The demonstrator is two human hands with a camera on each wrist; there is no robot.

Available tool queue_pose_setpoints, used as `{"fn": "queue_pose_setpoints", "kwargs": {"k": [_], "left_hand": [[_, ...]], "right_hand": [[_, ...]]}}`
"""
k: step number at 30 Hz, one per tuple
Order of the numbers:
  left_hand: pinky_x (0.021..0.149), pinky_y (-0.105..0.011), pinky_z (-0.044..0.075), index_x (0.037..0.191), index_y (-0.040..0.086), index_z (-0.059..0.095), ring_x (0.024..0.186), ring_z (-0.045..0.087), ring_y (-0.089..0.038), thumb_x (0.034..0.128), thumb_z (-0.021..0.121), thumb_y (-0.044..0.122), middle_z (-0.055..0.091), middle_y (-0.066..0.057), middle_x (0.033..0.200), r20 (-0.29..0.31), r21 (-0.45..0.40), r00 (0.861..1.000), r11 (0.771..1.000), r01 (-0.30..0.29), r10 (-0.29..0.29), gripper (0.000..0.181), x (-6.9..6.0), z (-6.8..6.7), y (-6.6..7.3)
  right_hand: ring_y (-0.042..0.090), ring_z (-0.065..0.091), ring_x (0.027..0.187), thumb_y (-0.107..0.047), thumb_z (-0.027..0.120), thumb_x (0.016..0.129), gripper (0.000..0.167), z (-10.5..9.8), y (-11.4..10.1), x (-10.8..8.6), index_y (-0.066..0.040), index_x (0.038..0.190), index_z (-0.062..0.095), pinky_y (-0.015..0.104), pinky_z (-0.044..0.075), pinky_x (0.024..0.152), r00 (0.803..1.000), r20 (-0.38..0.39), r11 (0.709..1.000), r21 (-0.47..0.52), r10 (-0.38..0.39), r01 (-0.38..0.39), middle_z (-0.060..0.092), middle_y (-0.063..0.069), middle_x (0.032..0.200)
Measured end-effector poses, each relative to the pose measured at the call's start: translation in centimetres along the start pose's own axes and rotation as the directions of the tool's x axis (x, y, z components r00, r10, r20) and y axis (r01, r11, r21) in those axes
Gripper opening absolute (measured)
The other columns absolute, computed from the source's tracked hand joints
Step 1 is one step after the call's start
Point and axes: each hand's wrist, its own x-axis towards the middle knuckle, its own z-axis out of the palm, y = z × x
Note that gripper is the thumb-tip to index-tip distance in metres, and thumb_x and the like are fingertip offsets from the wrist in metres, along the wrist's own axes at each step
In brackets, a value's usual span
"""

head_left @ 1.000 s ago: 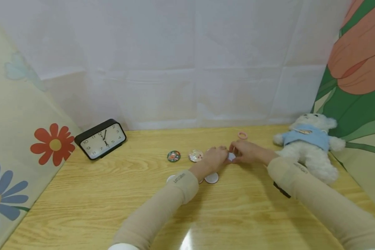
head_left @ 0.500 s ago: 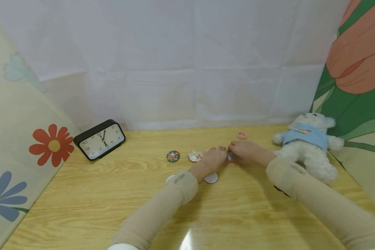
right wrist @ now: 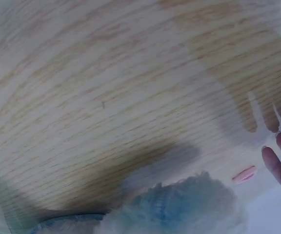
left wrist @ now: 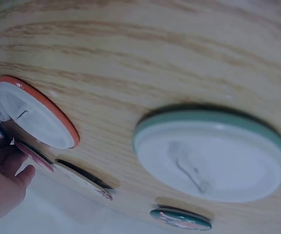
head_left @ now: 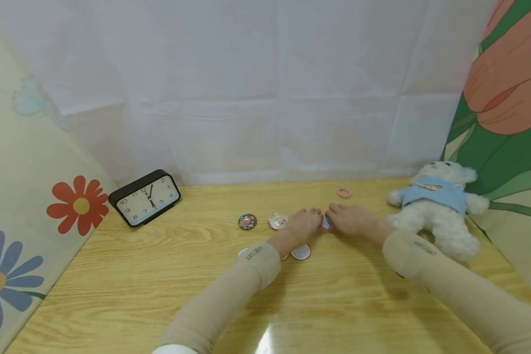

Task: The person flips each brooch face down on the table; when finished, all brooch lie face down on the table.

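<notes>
We've the green badge [head_left: 247,221] and glossy badge [head_left: 278,221] down face-up, the lilac piece [head_left: 326,223] seemingly unsettled between left hand [head_left: 300,227] and right hand [head_left: 353,220], fingers' spread and hold we can't tell

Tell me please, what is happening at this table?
A person has the left hand and the right hand close together at a small lilac piece on the wooden table. The fingers hide too much to tell if it is gripped. Beside the left hand, a green badge and a shiny badge show their patterned faces; nearer the person, other badges lie with white backs up. The pink ring, clock and toy bear are untouched.
</notes>
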Motion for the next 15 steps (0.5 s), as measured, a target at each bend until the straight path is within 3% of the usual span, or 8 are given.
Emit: {"fn": "queue_pose_setpoints", "kwargs": {"k": [5, 10, 15], "left_hand": [[0.078, -0.029, 0.052, 0.104, 0.008, 0.068, 0.09, 0.062, -0.017, 0.0954, 0.058, 0.043, 0.063, -0.003, 0.099, -0.017, -0.057, 1.0, 0.998, -0.016, 0.015, 0.037, 0.1, 0.08, -0.26], [0.075, -0.03, 0.052, 0.102, 0.007, 0.067, 0.087, 0.06, -0.017, 0.0933, 0.06, 0.046, 0.062, -0.003, 0.097, -0.021, -0.105, 0.999, 0.993, -0.048, 0.046, 0.041, 0.12, 0.0, -0.55], [0.075, -0.031, 0.052, 0.1, 0.006, 0.067, 0.084, 0.061, -0.019, 0.0924, 0.062, 0.046, 0.062, -0.004, 0.095, -0.034, -0.153, 0.998, 0.986, -0.066, 0.061, 0.041, -0.16, -0.08, -0.75]], "right_hand": [[0.023, 0.061, 0.082, -0.021, 0.067, 0.092, 0.027, 0.26, 0.12, -0.18, 0.001, 0.105, 0.059, 0.032, 0.057, 0.058, 0.999, -0.034, 1.0, 0.012, 0.01, -0.01, 0.056, 0.013, 0.099], [0.018, 0.056, 0.076, -0.024, 0.068, 0.092, 0.026, 0.1, 0.25, -0.1, -0.001, 0.099, 0.058, 0.028, 0.054, 0.054, 0.999, -0.021, 0.998, 0.058, 0.032, -0.031, 0.052, 0.008, 0.09], [0.016, 0.053, 0.072, -0.026, 0.066, 0.093, 0.025, -0.18, 0.08, 0.03, -0.002, 0.096, 0.057, 0.026, 0.052, 0.049, 1.0, -0.019, 0.999, 0.043, 0.023, -0.022, 0.05, 0.006, 0.087]]}}
